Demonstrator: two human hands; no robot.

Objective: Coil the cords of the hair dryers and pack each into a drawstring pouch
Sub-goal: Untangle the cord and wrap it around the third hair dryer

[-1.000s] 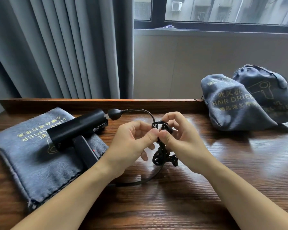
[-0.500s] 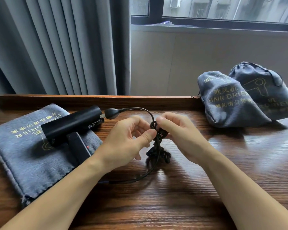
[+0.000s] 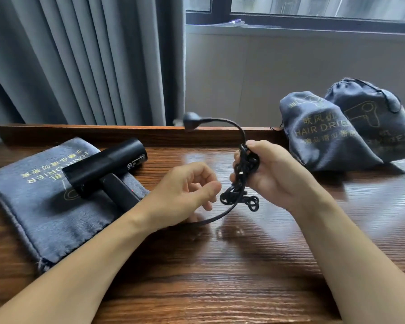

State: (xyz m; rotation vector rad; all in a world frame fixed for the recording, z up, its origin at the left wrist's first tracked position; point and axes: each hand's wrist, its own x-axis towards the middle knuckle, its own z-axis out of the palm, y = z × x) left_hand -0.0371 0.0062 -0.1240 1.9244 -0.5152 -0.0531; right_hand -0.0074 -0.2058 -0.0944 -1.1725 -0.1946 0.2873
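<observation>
On the flat pouch point(image 3: 45, 206) lies the hair dryer point(image 3: 105, 169).

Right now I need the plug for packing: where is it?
Head view: the plug hangs mid-air at centre, above the table's back rail, on cord held by the right hand.

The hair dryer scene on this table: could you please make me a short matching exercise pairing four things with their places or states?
Things:
1. hair dryer
2. bundled cord
3. filled pouches
4. left hand

States:
A. gripped in the right hand
B. loosely curled, holding nothing
C. lying on the flat pouch
D. far right, against the wall

Pairs: 1-C, 2-A, 3-D, 4-B
</observation>
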